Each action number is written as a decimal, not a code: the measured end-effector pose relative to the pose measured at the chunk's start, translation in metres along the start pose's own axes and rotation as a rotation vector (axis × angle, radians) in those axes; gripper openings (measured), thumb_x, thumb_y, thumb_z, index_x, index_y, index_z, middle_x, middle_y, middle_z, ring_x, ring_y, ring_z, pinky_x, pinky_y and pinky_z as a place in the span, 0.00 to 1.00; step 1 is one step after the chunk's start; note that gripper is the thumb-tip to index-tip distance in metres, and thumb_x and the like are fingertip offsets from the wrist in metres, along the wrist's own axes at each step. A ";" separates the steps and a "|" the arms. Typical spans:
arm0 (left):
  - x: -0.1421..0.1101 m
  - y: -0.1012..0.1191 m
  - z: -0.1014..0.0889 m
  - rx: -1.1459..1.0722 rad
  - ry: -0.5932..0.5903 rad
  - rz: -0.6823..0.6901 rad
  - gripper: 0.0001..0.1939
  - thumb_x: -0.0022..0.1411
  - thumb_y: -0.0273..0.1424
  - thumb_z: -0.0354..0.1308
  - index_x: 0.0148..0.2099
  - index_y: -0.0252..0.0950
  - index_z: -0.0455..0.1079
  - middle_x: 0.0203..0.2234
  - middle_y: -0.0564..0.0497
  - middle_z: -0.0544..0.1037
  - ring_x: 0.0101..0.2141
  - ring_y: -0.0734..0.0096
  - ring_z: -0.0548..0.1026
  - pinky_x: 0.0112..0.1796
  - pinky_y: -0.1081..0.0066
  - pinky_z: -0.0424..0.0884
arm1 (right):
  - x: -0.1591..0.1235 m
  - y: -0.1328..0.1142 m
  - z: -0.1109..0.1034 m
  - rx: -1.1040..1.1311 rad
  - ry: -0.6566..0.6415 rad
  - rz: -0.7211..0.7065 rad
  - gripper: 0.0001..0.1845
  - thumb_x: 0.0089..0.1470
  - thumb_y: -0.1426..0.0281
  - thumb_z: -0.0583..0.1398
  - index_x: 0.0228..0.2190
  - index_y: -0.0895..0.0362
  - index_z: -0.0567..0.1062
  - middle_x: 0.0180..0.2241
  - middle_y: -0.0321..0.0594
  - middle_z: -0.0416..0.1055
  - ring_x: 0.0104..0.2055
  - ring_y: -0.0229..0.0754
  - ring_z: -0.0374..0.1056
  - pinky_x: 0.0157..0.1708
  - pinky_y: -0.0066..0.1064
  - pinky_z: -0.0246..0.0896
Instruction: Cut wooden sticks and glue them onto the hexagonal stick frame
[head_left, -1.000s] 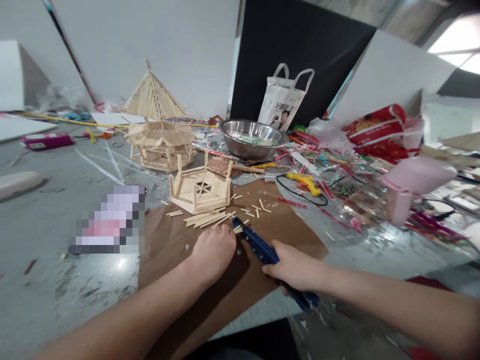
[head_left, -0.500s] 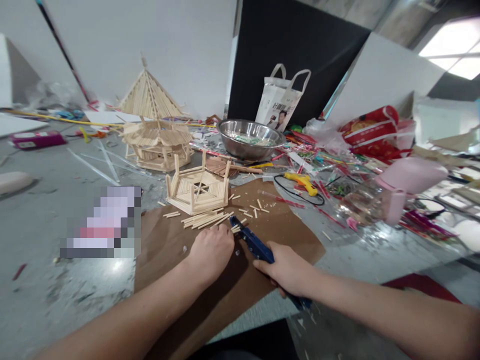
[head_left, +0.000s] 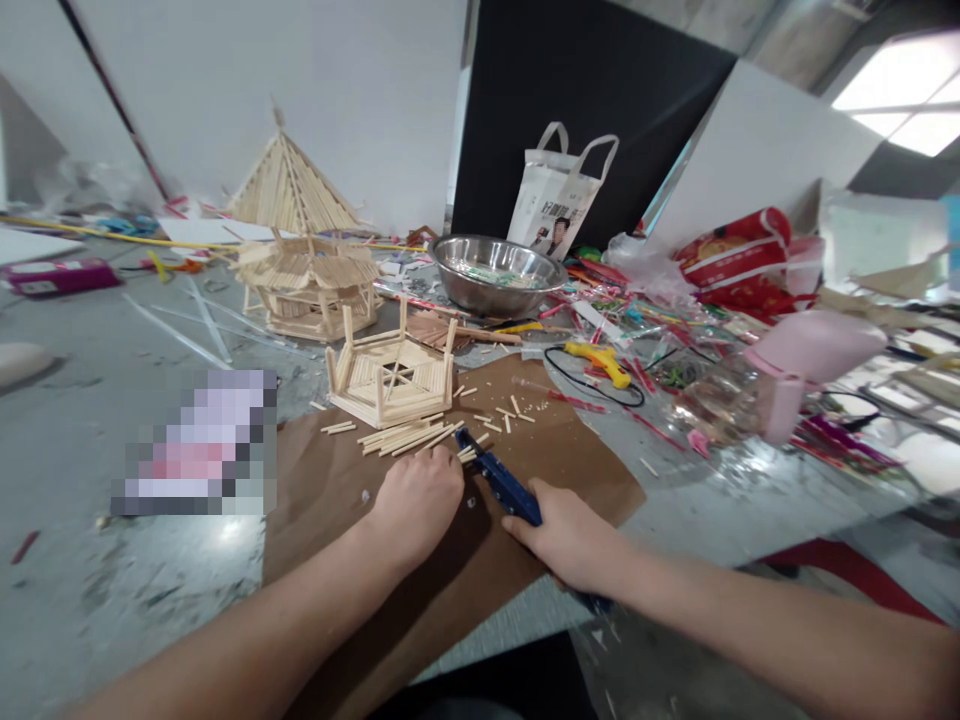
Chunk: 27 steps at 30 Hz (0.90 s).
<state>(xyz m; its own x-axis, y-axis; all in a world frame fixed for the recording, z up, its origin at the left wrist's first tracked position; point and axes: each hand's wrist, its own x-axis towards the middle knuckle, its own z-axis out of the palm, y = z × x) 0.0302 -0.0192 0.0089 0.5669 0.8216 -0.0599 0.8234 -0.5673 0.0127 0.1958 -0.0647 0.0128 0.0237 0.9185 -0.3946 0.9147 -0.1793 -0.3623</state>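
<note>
Wrapped round the handles of a blue hand cutter is my right hand. The tool's head points up and left, beside the fingers of my left hand. My left hand is closed, pinching a few thin wooden sticks whose ends poke out at the cutter's jaws. More loose sticks lie just beyond it on brown paper. Behind them stands a hexagonal stick frame with short upright posts. Farther back is a pavilion model of sticks with a pointed roof.
A pixelated phone-like slab lies at left. Beyond the paper are a steel bowl, a yellow glue gun with a black cord, and a pink-lidded clear jug. A white bag stands behind the bowl, with plastic scraps nearby.
The whole view has shifted slightly, so everything sits a little farther left. My hands, the sticks and the cutter keep nearly the same arrangement.
</note>
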 end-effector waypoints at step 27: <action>0.000 -0.001 0.003 0.002 0.004 -0.007 0.14 0.55 0.19 0.39 0.35 0.29 0.65 0.29 0.43 0.70 0.30 0.63 0.71 0.28 0.66 0.69 | -0.001 0.000 0.008 -0.096 0.086 -0.014 0.18 0.45 0.56 0.51 0.30 0.59 0.65 0.27 0.44 0.68 0.31 0.45 0.66 0.25 0.29 0.51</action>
<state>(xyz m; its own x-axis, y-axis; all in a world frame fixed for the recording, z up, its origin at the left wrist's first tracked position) 0.0289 -0.0189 0.0058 0.5609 0.8260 -0.0561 0.8276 -0.5613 0.0102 0.1926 -0.0682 0.0060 0.0415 0.9483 -0.3148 0.9493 -0.1357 -0.2834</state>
